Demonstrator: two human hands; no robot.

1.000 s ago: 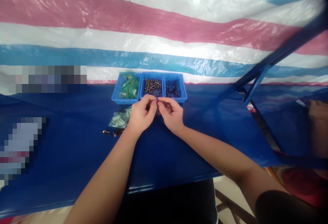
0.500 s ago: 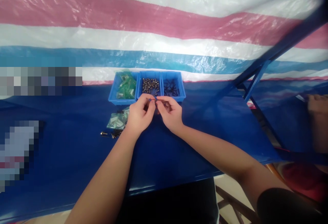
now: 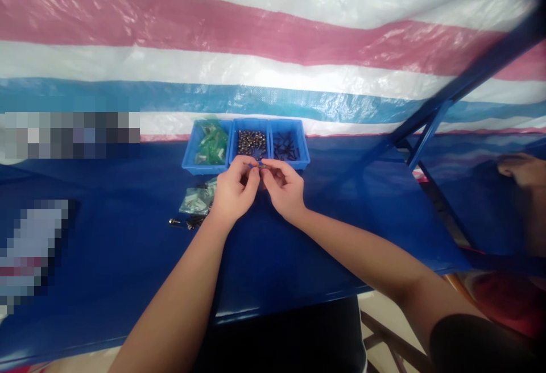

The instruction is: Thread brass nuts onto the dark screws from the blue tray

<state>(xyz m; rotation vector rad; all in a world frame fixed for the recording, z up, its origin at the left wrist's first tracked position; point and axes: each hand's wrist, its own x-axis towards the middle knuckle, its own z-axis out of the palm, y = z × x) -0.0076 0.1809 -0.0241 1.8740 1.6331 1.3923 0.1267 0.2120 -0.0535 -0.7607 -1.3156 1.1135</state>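
Note:
My left hand (image 3: 235,191) and my right hand (image 3: 285,190) meet fingertip to fingertip just in front of the blue bins. Pinched between them is a small metal fitting (image 3: 261,166), mostly covered by the fingers, so its exact kind does not show. Beyond my hands, the middle bin holds many small brass-coloured metal parts (image 3: 251,142). Dark, slender pieces (image 3: 285,145) lie in the right bin. In the left bin are green plastic bags (image 3: 211,144). Beside my left wrist lie a clear bag of pale pieces (image 3: 196,200) and loose dark metal-tipped parts (image 3: 193,223).
A blue table (image 3: 140,259) spans the view, with a striped plastic sheet (image 3: 264,32) behind it. At right stands a blue metal frame (image 3: 430,131). Another person's hand (image 3: 522,171) is at the far right. Blurred-out items sit at left.
A bit more of the small metal fitting shows between my fingertips. My hands have hardly moved. The other person's hand at the far right has shifted left.

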